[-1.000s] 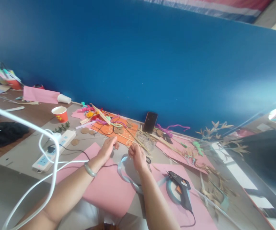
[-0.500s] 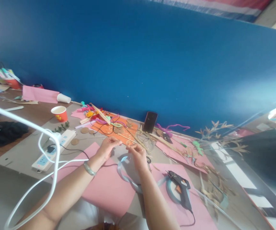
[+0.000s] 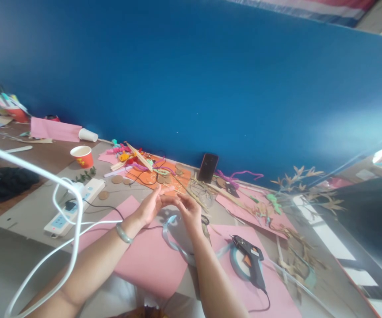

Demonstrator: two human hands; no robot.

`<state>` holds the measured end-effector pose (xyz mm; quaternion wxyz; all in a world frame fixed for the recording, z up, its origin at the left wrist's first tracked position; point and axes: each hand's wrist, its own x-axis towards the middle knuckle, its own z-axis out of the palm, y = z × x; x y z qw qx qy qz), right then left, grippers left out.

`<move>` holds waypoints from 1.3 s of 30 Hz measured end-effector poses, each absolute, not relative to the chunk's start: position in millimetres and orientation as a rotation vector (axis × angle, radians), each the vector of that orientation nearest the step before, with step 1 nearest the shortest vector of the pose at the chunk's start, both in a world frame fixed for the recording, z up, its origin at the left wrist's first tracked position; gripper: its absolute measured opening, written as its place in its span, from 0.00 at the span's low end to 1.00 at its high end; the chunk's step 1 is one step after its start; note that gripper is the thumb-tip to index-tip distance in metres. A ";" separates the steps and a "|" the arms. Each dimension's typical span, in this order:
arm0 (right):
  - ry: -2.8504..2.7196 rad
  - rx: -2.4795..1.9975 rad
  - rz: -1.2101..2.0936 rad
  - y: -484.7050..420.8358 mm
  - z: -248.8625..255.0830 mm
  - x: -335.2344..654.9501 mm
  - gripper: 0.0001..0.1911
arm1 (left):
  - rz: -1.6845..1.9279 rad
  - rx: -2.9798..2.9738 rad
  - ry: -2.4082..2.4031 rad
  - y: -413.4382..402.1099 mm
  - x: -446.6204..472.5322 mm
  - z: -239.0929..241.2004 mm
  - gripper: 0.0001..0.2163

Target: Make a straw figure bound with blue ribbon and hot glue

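My left hand [image 3: 153, 206], with a pale bracelet on its wrist, is raised over the table. Its fingers stretch towards my right hand [image 3: 190, 212], thumb and forefinger apart. The fingers of my right hand are bent and pressed together, their tips meeting those of my left. Whatever may be between them is too small to make out. Just below hangs or lies a loop of light blue ribbon [image 3: 166, 234], partly behind my right forearm. A black hot glue gun [image 3: 251, 256] rests on the ribbon roll [image 3: 235, 265] to the right.
Pink paper [image 3: 144, 265] lies beneath my arms. A white power strip [image 3: 61, 223] and white cable [image 3: 78, 229] are at left, near a red paper cup [image 3: 82, 158]. A phone [image 3: 208, 168] leans on the blue wall [image 3: 191, 88]. Dried stems [image 3: 297, 251] lie right.
My hands have come together, fingertips meeting where there was a gap. The left hand has turned and its fingers have opened out from a pinch.
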<state>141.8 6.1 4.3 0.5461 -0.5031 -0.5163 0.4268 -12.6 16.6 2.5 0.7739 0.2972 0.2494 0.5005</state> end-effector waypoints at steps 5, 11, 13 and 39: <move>-1.174 -1.148 1.056 2.7 7.6 145.1 0.16 | 0.960 0.603 0.382 11.1 -14.0 8.9 0.34; -1.225 -0.931 1.260 4.7 7.5 149.3 0.15 | 1.015 0.522 0.338 10.5 -17.9 15.7 0.32; -1.251 -0.887 1.276 5.6 7.0 150.0 0.13 | 1.033 0.510 0.321 10.9 -19.1 17.0 0.31; -1.258 -1.177 1.057 6.3 11.0 151.1 0.15 | 1.191 2.092 0.790 1.9 -15.8 -0.9 0.26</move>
